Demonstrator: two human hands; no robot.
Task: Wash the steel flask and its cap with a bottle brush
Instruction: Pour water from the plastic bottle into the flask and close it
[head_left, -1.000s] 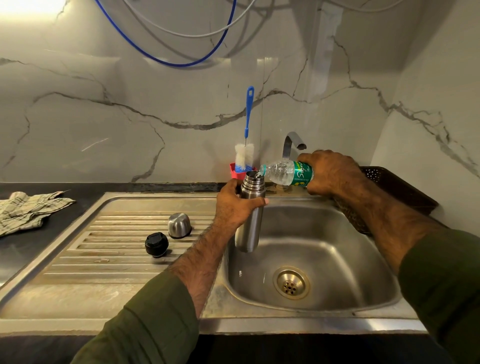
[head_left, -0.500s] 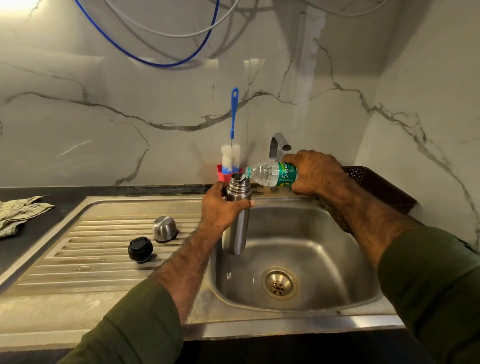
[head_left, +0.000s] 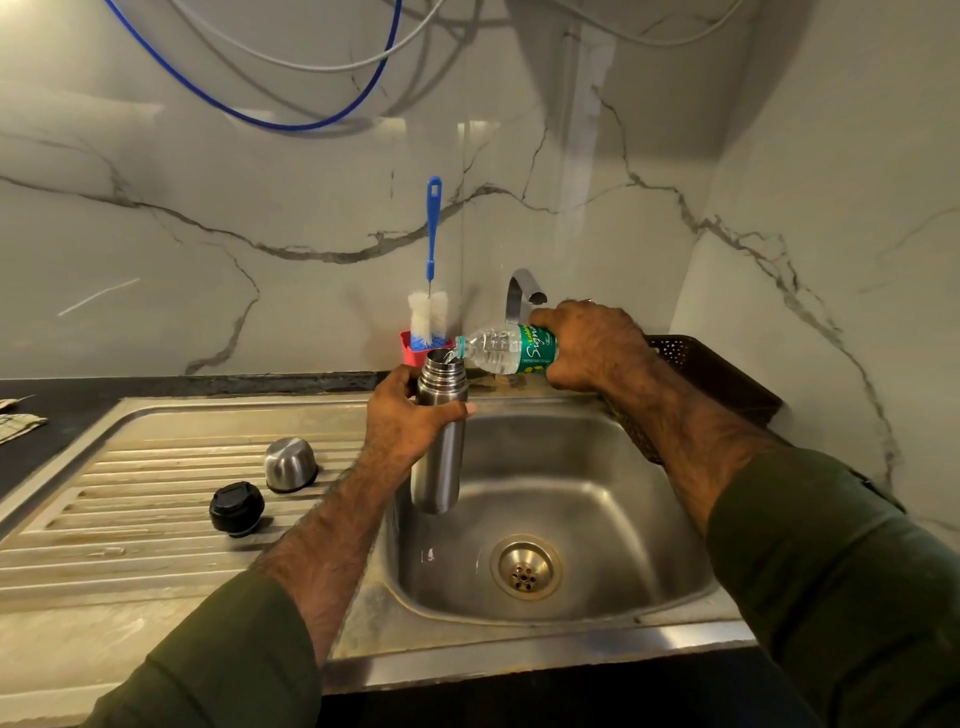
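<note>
Over the sink basin (head_left: 582, 509), the left hand (head_left: 410, 415) grips the steel flask (head_left: 439, 441) high; the right hand (head_left: 587, 345) clasps a tipped water bottle (head_left: 501, 348). Rigid, slick, likely getting heavier; a firm mid-body grip suits

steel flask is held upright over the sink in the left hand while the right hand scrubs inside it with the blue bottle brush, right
Not quite. In the head view the right hand tips a clear plastic water bottle into the steel flask, held by the left hand. The blue-handled bottle brush stands untouched at the wall.
</note>
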